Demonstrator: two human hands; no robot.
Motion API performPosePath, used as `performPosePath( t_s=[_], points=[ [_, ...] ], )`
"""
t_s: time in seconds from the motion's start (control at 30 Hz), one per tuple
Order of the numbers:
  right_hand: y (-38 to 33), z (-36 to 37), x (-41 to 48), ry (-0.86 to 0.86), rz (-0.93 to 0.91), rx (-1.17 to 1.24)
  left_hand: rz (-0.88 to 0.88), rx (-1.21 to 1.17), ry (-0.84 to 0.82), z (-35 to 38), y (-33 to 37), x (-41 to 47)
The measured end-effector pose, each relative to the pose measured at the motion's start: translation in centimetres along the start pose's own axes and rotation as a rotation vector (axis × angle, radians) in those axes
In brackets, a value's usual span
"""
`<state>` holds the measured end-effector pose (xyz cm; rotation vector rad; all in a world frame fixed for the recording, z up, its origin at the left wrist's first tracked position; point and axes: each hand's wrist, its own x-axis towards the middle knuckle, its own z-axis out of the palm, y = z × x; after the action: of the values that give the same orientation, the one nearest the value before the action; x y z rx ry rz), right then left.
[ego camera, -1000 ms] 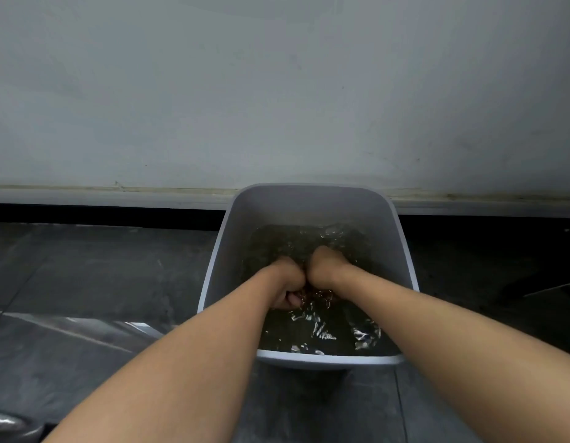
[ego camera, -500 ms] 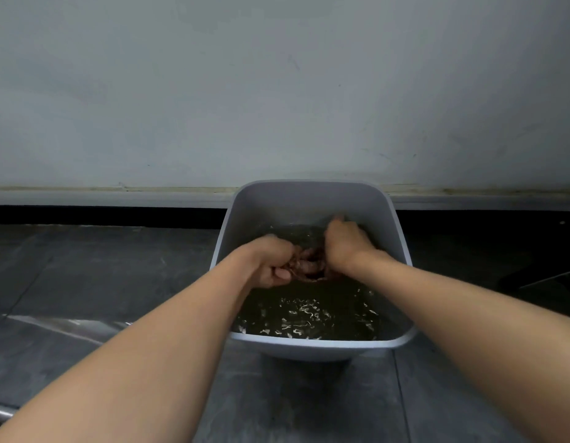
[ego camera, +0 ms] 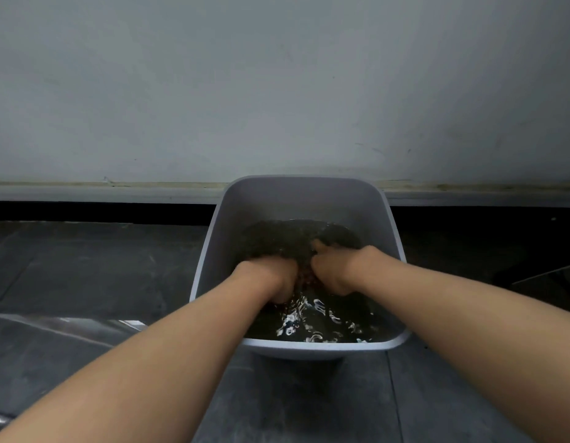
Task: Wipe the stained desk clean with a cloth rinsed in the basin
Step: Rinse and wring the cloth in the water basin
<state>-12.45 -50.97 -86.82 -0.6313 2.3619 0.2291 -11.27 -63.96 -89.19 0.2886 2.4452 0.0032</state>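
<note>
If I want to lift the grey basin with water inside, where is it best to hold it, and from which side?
Probably by the rim on its two long sides, one hand each, coming from left and right. The basin is rectangular, with a rolled lip all round that offers a grip, and dark water inside, so an even, level hold should limit spilling. Both hands are in the water now.

No legible txt, labels or nos. anywhere; nothing to read

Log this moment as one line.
phase: rinsing | left hand: grip on cloth | right hand: grip on cloth | basin: murky water
</note>
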Motion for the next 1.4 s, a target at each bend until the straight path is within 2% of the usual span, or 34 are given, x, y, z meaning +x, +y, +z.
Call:
performPosePath(
  t_s=[0.13,0.2,0.33,0.5,0.57,0.7,0.77,0.83,0.9,0.97,1.03,1.07,1.13,1.17,1.2,1.27,1.4],
  points=[
    [0.6,0.2,0.3,0.004,-0.008,0.039,-0.005,-0.033,-0.103,0.3,-0.4,0.0],
    [1.0,-0.3,0.3,0.016,0.015,0.135,-0.036,-0.194,-0.128,0.2,-0.6,0.0],
    [1.8,-2.1,-0.3,0.152,0.039,0.343,-0.15,-0.559,-0.207,-1.0,-0.9,-0.7],
    [1.6,-4.2,-2.5,0.276,0.161,0.845,-0.173,-0.84,-0.038,-2.2,-1.0,-1.8],
    [1.5,-4.9,-3.4,0.3,0.209,1.052,-0.173,-1.02,-0.027,-2.8,-0.7,-2.5],
    [1.2,-5.8,-5.0,0.323,0.29,1.381,-0.154,-1.557,-0.163,-3.9,-0.3,-4.1],
    [0.7,-5.7,-5.8,0.316,0.293,1.483,-0.091,-1.867,-0.208,-4.5,0.1,-4.5],
    [0.1,-5.2,-6.4,0.328,0.255,1.482,0.034,-2.028,-0.195,-4.8,0.5,-4.6],
    [-0.7,-5.0,-7.3,0.305,0.184,1.43,0.125,-2.02,-0.19,-4.9,0.9,-4.9],
    [-0.6,-5.0,-7.6,0.241,0.134,1.437,0.143,-1.987,-0.159,-4.8,1.3,-5.2],
    [0.1,-5.3,-7.7,0.238,0.178,1.471,0.164,-1.91,-0.026,-4.3,1.4,-5.1],
    [0.4,-5.4,-7.8,0.234,0.202,1.519,0.187,-1.748,0.099,-4.0,1.3,-5.0],
    [0.6,-5.6,-8.0,0.142,0.157,1.644,0.232,-1.145,0.358,-3.8,0.9,-4.8],
    [0.6,-5.5,-8.0,0.11,0.123,1.636,0.25,-0.848,0.443,-3.8,0.9,-4.8],
    [0.6,-5.3,-7.8,0.119,0.103,1.58,0.257,-0.654,0.498,-3.8,1.0,-4.8],
    [0.3,-4.8,-7.6,0.196,0.068,1.478,0.279,-0.538,0.539,-3.9,1.1,-5.4],
    [0.0,-3.6,-7.5,0.366,0.043,1.275,0.34,-0.546,0.587,-4.0,0.4,-5.7]
  ],
)
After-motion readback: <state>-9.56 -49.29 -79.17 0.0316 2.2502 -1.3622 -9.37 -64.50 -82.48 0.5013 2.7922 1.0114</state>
